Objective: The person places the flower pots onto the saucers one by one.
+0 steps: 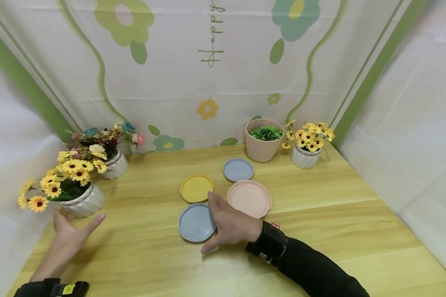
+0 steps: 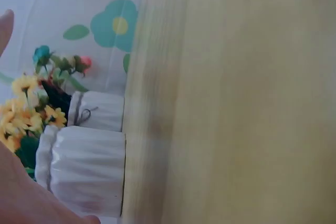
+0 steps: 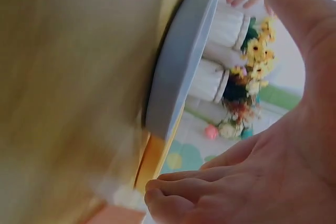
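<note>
At the left, my left hand [image 1: 68, 239] is spread just in front of a white ribbed pot [image 1: 84, 201] of yellow flowers; whether it touches the pot I cannot tell. The same pot [image 2: 84, 169] stands upright beside the hand in the left wrist view. My right hand [image 1: 230, 225] is at the right edge of a blue-grey plate [image 1: 196, 222], thumb and fingers apart around that side. In the right wrist view the blue-grey plate [image 3: 181, 61] is by the open palm, not gripped. Behind it lies a yellow plate [image 1: 197, 188]; a pink plate [image 1: 249, 199] is partly behind the hand.
A smaller blue-grey plate [image 1: 238, 170] lies farther back. Along the table's back edge stand a pink pot [image 1: 263, 148] with green leaves and a white pot [image 1: 304, 157] with yellow flowers. A mixed-flower pot [image 1: 116, 166] is back left. Printed cloth [image 1: 171, 82] hangs behind.
</note>
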Action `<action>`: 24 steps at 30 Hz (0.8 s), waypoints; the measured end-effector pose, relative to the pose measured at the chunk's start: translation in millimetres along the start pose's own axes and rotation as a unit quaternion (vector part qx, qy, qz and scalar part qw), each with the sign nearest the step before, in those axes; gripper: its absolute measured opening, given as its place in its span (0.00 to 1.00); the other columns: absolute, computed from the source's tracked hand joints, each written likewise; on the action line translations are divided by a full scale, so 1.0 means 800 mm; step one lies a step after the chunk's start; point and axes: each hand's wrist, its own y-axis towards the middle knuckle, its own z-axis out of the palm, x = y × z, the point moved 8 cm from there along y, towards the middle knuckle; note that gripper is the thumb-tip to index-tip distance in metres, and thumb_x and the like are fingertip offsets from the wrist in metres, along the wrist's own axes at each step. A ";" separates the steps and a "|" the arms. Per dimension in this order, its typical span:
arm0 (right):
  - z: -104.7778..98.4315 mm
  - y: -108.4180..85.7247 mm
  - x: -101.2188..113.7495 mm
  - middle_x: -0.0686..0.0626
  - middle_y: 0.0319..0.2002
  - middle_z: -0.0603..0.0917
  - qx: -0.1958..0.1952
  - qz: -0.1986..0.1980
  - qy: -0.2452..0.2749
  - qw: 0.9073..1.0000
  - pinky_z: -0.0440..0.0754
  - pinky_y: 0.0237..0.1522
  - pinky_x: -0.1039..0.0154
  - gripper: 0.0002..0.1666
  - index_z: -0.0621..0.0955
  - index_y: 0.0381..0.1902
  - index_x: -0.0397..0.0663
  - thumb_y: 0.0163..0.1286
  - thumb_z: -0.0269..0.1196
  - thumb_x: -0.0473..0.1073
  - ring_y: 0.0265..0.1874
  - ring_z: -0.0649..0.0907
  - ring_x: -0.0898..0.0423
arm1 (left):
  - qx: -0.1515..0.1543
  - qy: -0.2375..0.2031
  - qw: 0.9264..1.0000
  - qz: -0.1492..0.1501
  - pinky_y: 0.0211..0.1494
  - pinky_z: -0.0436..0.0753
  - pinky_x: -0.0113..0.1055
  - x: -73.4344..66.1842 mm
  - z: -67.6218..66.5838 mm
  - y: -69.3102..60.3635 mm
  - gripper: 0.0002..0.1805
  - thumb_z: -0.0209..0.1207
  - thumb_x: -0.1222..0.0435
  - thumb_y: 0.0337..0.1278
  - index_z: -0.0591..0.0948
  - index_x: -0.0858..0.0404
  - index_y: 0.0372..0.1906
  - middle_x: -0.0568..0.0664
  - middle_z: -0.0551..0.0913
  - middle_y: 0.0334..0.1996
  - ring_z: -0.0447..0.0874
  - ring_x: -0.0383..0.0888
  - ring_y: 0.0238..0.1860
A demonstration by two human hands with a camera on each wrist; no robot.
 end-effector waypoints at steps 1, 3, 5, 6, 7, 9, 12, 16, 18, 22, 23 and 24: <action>0.003 0.000 0.002 0.35 0.86 0.41 0.005 -0.005 -0.005 1.000 0.56 0.86 0.49 0.88 0.38 0.85 0.35 0.52 0.80 0.71 0.87 0.48 0.46 | 0.001 0.002 1.000 0.002 0.80 0.29 0.75 0.000 -0.002 0.003 0.71 0.53 0.37 0.73 0.00 0.58 0.67 0.66 0.00 0.73 0.03 0.71 0.76; 0.009 0.001 0.006 0.34 0.86 0.42 0.009 -0.016 -0.013 1.000 0.58 0.86 0.49 0.86 0.39 0.85 0.35 0.54 0.79 0.72 0.87 0.49 0.45 | -0.013 -0.001 1.000 0.022 0.80 0.27 0.75 -0.004 -0.007 0.011 0.71 0.55 0.38 0.74 0.01 0.56 0.69 0.67 0.01 0.73 0.03 0.70 0.76; 0.012 0.003 0.010 0.32 0.86 0.44 0.000 -0.027 -0.024 0.999 0.60 0.85 0.50 0.83 0.41 0.85 0.33 0.57 0.77 0.72 0.86 0.52 0.44 | -0.041 -0.017 0.998 0.052 0.81 0.28 0.74 -0.011 -0.012 0.019 0.71 0.57 0.41 0.73 0.03 0.52 0.71 0.67 0.05 0.76 0.07 0.70 0.79; 0.012 0.004 0.012 0.32 0.85 0.45 -0.007 -0.029 -0.025 0.999 0.61 0.85 0.50 0.82 0.42 0.85 0.33 0.58 0.77 0.71 0.86 0.52 0.44 | -0.054 -0.026 0.996 0.064 0.82 0.30 0.74 -0.014 -0.014 0.023 0.70 0.59 0.42 0.73 0.04 0.49 0.73 0.67 0.07 0.78 0.10 0.69 0.81; 0.012 0.005 0.013 0.31 0.85 0.47 -0.015 -0.031 -0.027 0.999 0.62 0.84 0.50 0.81 0.43 0.85 0.32 0.59 0.77 0.70 0.85 0.54 0.43 | -0.066 -0.030 0.994 0.077 0.83 0.30 0.73 -0.017 -0.016 0.027 0.70 0.60 0.44 0.72 0.05 0.48 0.74 0.67 0.09 0.79 0.12 0.69 0.82; 0.011 0.007 0.015 0.30 0.84 0.50 -0.029 -0.031 -0.031 0.999 0.65 0.83 0.50 0.78 0.44 0.85 0.31 0.60 0.77 0.68 0.84 0.58 0.43 | -0.082 -0.043 0.992 0.088 0.84 0.31 0.72 -0.021 -0.019 0.034 0.70 0.62 0.45 0.71 0.07 0.44 0.75 0.64 0.11 0.81 0.15 0.68 0.83; 0.011 0.009 0.015 0.31 0.83 0.55 -0.037 -0.026 -0.035 0.998 0.69 0.81 0.51 0.75 0.46 0.84 0.31 0.62 0.77 0.65 0.82 0.63 0.44 | -0.099 -0.066 0.989 0.086 0.86 0.33 0.68 -0.021 -0.025 0.046 0.69 0.64 0.46 0.71 0.12 0.40 0.77 0.59 0.16 0.84 0.20 0.63 0.85; 0.008 0.013 0.012 0.34 0.81 0.62 -0.046 -0.011 -0.039 0.998 0.73 0.79 0.52 0.71 0.51 0.84 0.33 0.62 0.78 0.63 0.79 0.68 0.45 | -0.148 -0.100 0.983 0.052 0.90 0.43 0.57 -0.013 -0.039 0.057 0.64 0.69 0.45 0.66 0.30 0.37 0.84 0.50 0.35 0.88 0.35 0.53 0.88; 0.006 0.014 0.009 0.35 0.81 0.64 -0.048 0.002 -0.039 0.998 0.74 0.78 0.52 0.70 0.53 0.84 0.34 0.62 0.78 0.63 0.79 0.69 0.46 | -0.162 -0.119 0.979 0.027 0.91 0.47 0.52 -0.008 -0.044 0.061 0.61 0.71 0.45 0.63 0.37 0.35 0.85 0.45 0.42 0.88 0.40 0.49 0.88; 0.001 0.016 0.000 0.37 0.80 0.66 -0.046 0.019 -0.031 0.998 0.76 0.76 0.53 0.69 0.55 0.84 0.35 0.61 0.79 0.62 0.76 0.71 0.48 | -0.156 -0.161 0.974 -0.010 0.91 0.47 0.49 -0.002 -0.045 0.064 0.60 0.71 0.45 0.62 0.39 0.31 0.84 0.34 0.44 0.87 0.39 0.43 0.88; -0.001 0.016 -0.003 0.37 0.80 0.66 -0.046 0.021 -0.030 0.998 0.76 0.76 0.54 0.69 0.55 0.84 0.35 0.60 0.79 0.62 0.76 0.72 0.48 | -0.156 -0.166 0.973 -0.017 0.91 0.47 0.49 -0.001 -0.045 0.065 0.61 0.72 0.45 0.61 0.38 0.31 0.84 0.33 0.43 0.87 0.38 0.42 0.88; -0.003 0.015 -0.006 0.37 0.79 0.67 -0.047 0.020 -0.028 0.998 0.76 0.76 0.54 0.69 0.56 0.83 0.34 0.60 0.79 0.62 0.75 0.73 0.49 | -0.156 -0.165 0.974 -0.019 0.91 0.47 0.50 0.000 -0.045 0.066 0.62 0.72 0.44 0.61 0.38 0.31 0.84 0.34 0.43 0.87 0.38 0.43 0.88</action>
